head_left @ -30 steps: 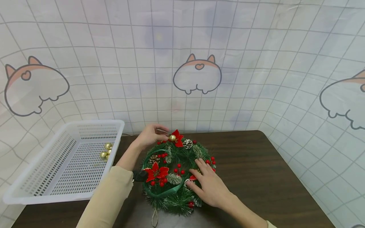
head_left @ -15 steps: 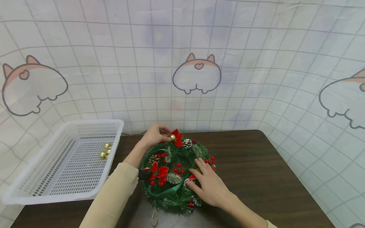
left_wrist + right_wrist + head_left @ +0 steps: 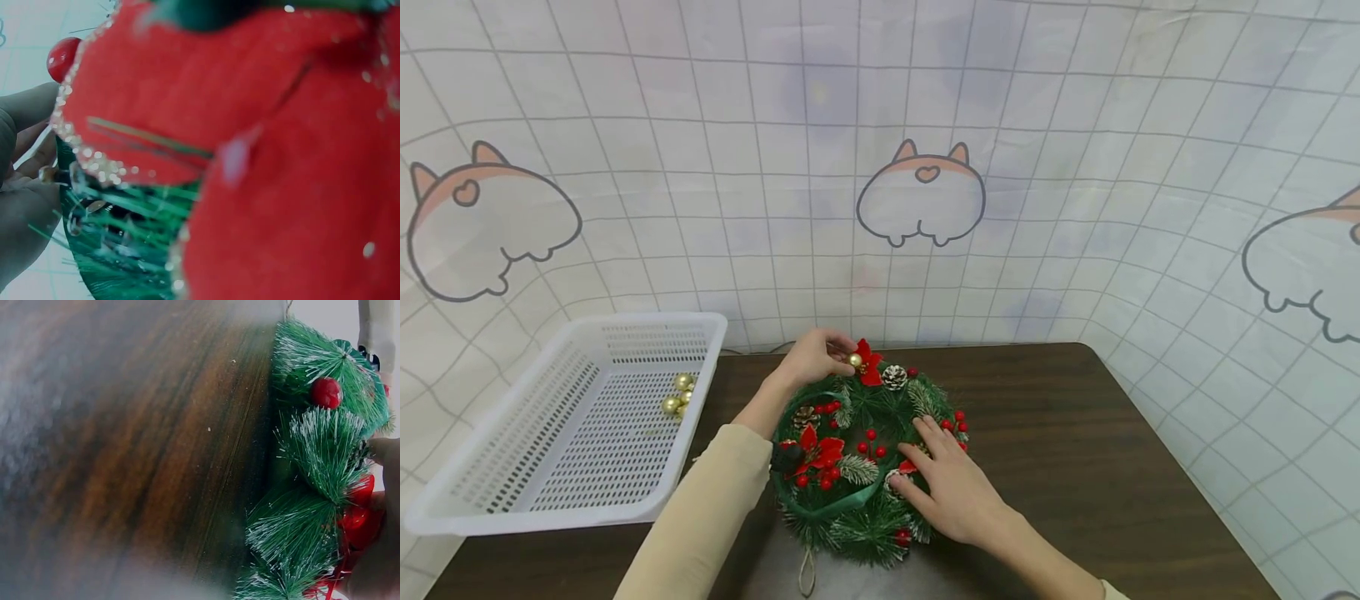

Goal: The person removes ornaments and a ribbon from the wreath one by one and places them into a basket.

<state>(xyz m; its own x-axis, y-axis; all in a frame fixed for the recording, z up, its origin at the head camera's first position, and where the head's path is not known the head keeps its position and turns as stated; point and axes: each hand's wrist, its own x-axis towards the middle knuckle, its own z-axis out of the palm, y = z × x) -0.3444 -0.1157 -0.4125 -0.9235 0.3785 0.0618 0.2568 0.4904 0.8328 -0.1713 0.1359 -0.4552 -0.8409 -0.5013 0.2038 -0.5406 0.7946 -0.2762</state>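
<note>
Dark wood table (image 3: 1075, 433), wreath (image 3: 865, 454) at centre. Left hand (image 3: 811, 357) pinches gold ball (image 3: 853, 360) at wreath's far edge; right hand (image 3: 951, 487) lies flat on wreath, fingers straight (basket (image 3: 512, 508) left). Risk: ball slips from pinch, rolls off.

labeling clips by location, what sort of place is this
Probably a staged craft or recording setup indoors: a dark wooden table backed by a cartoon-print grid cloth, holding a Christmas wreath and a white plastic basket.

no readable text, labels or numbers
</note>
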